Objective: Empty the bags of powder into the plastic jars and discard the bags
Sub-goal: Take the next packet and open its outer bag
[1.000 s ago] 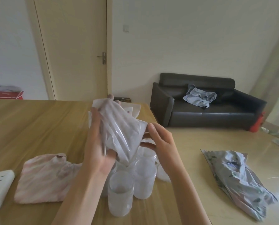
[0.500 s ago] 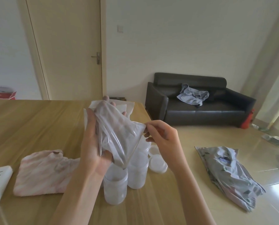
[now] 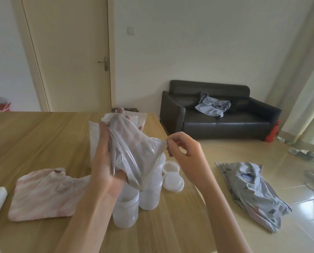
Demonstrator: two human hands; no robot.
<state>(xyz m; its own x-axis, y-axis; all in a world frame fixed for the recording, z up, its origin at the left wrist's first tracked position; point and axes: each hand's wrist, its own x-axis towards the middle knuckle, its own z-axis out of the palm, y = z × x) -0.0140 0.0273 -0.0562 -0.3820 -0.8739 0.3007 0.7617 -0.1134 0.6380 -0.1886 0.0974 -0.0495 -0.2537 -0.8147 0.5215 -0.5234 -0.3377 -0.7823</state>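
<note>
The bag (image 3: 134, 152), a clear plastic one clouded with powder, hangs tilted in the air above my table (image 3: 34, 139), its lower corner pointing down over the open mouth of the nearest jar (image 3: 125, 210). Behind it all stands a dark sofa (image 3: 216, 115) with a crumpled blue garment (image 3: 212, 105) on its seat, and on the floor to my right lies a grey patterned cloth (image 3: 253, 194). On the table, left of my arms, a pink striped cloth (image 3: 43, 196) lies rumpled.

My left hand (image 3: 105, 161) wraps the bag from its left side: the palm cups the lower part, the thumb lies along the near face, and the fingers (image 3: 122, 111) curl round behind the top edge, their tips showing above it. My right hand (image 3: 185, 152) is off to the bag's right, its thumb and forefinger pinching the right corner and drawing it taut, the other fingers curled loosely.

A second jar (image 3: 150, 190) stands just beside the first, touching it, both cloudy white and lidless. Two white lids (image 3: 172, 178) lie flat just to their right near the table's edge. More white bags (image 3: 94, 136) lie beyond my left hand.
</note>
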